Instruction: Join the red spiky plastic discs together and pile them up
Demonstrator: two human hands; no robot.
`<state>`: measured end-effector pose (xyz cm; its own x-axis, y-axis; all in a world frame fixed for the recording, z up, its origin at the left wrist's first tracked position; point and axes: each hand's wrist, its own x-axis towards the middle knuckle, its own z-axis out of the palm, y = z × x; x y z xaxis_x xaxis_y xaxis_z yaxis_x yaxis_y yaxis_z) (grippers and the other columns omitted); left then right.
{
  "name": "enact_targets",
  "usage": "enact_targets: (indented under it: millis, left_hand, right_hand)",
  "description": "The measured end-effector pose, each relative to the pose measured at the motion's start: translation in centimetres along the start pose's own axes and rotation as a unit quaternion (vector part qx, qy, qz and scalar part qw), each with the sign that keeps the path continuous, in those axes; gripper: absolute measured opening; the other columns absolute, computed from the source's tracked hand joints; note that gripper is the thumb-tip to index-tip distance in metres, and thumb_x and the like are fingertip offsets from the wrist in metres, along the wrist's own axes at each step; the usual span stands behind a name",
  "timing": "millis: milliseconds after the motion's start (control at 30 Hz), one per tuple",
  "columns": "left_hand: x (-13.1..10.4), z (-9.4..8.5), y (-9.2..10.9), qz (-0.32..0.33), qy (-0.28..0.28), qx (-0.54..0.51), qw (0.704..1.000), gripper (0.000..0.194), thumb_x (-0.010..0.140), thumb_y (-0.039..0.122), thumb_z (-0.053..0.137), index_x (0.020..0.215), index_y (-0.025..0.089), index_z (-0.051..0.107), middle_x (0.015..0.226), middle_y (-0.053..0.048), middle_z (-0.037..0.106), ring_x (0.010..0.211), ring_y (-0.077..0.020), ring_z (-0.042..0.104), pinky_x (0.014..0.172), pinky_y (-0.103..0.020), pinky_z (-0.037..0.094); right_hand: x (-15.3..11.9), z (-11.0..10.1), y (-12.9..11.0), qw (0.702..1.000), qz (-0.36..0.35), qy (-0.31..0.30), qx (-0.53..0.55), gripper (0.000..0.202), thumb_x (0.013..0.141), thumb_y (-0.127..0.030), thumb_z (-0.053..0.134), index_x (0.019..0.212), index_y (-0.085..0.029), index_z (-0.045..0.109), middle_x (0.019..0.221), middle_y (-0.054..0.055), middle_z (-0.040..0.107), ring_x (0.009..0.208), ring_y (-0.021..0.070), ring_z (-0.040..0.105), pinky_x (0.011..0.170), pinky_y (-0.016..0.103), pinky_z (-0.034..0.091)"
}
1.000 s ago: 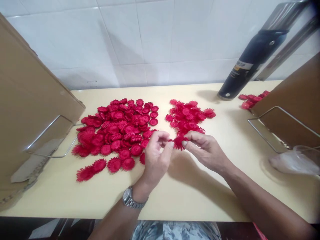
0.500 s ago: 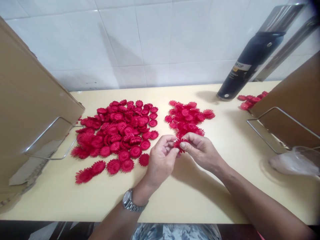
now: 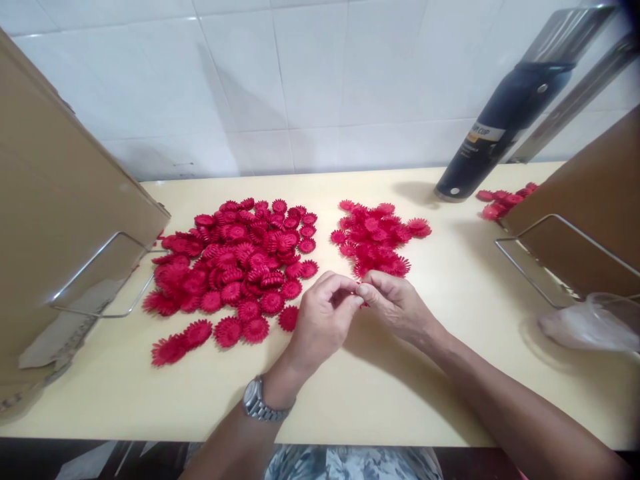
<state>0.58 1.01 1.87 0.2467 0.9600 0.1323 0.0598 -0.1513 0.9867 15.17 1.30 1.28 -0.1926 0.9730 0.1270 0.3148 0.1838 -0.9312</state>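
Note:
A small red flower-shaped piece (image 3: 365,305) is pinched between the fingertips of both hands, mostly hidden by them. My left hand (image 3: 324,313), with a metal watch (image 3: 254,397) on its wrist, is closed, thumb against forefinger. Closed on the piece from the other side is my right hand (image 3: 399,308), its thumb pressed forward. To the left lies a large heap of red round pieces with toothed edges (image 3: 245,260). Just beyond my fingertips is a smaller pile of brighter red fringed pieces (image 3: 373,230).
Cardboard boxes stand at left (image 3: 65,167) and right (image 3: 595,200), wire loops (image 3: 100,273) sticking out. A dark blue thermos (image 3: 505,127) is at the back right, near a few red pieces (image 3: 505,200). A clear plastic cup (image 3: 595,323) lies at right. Behind the table (image 3: 450,393) rises a tiled wall.
My fingertips have closed in tighter around the red piece, so less of it shows. Both hands stay in nearly the same place, and the piles have not changed.

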Motion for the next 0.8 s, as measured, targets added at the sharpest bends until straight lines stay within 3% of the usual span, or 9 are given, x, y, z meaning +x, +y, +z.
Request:
enact_targets:
  millis: [100,267,400,567,767,800]
  left_hand:
    - [0.1,-0.1,-0.1,-0.002,0.015,0.031,0.999,0.01,0.076,0.017,0.058,0.067,0.016,0.061,0.07,-0.001,0.056,0.067,-0.0112,0.052,0.062,-0.022,0.041]
    - [0.4,-0.4,-0.5,-0.095,0.039,-0.111,0.989,0.007,0.07,0.019,0.063,0.065,0.015,0.059,0.054,0.003,0.051,0.048,-0.0075,0.042,0.047,-0.021,0.033]
    - [0.5,-0.2,-0.6,-0.113,0.032,-0.162,0.98,0.007,0.066,0.021,0.065,0.064,0.014,0.061,0.052,0.003,0.05,0.045,-0.0068,0.041,0.044,-0.021,0.031]
    - [0.5,-0.3,-0.3,-0.115,0.046,-0.214,0.969,0.007,0.063,0.014,0.062,0.058,0.015,0.056,0.05,0.004,0.049,0.046,-0.0062,0.042,0.046,-0.02,0.033]
    - [1.4,-1.9,1.6,-0.045,0.211,-0.202,0.955,0.011,0.062,0.01,0.057,0.058,0.017,0.05,0.049,0.005,0.047,0.043,-0.0063,0.042,0.044,-0.019,0.033]
    - [1.7,-1.8,1.9,-0.039,0.195,-0.177,0.964,0.01,0.063,0.01,0.058,0.059,0.017,0.052,0.051,0.005,0.049,0.045,-0.0066,0.042,0.044,-0.019,0.033]
  right_hand:
    - [-0.1,-0.3,-0.2,0.999,-0.001,-0.017,0.047,0.039,0.084,-0.051,0.051,0.065,-0.017,0.05,0.06,-0.001,0.053,0.055,0.0101,0.046,0.051,0.023,0.038]
    - [-0.3,-1.1,-0.2,0.99,-0.015,-0.072,0.122,0.033,0.086,-0.049,0.051,0.08,-0.017,0.056,0.074,0.002,0.057,0.071,0.0131,0.054,0.064,0.026,0.046]
    - [-0.3,-0.8,-0.4,0.975,0.0,-0.096,0.2,0.019,0.083,-0.037,0.06,0.079,-0.018,0.055,0.077,0.002,0.06,0.074,0.0135,0.058,0.07,0.028,0.048]
    - [-0.4,-0.5,-0.5,0.982,0.002,-0.068,0.179,0.022,0.082,-0.036,0.06,0.073,-0.018,0.052,0.069,0.0,0.056,0.065,0.0122,0.055,0.061,0.027,0.047]
    - [0.0,-3.4,-0.6,0.995,-0.038,0.057,0.073,0.022,0.079,-0.038,0.059,0.07,-0.019,0.051,0.061,-0.001,0.05,0.055,0.0115,0.048,0.05,0.024,0.042]
    - [0.2,-4.0,-0.7,0.996,-0.044,0.081,0.015,0.019,0.08,-0.035,0.058,0.071,-0.019,0.052,0.06,-0.001,0.05,0.053,0.0114,0.047,0.048,0.024,0.04]
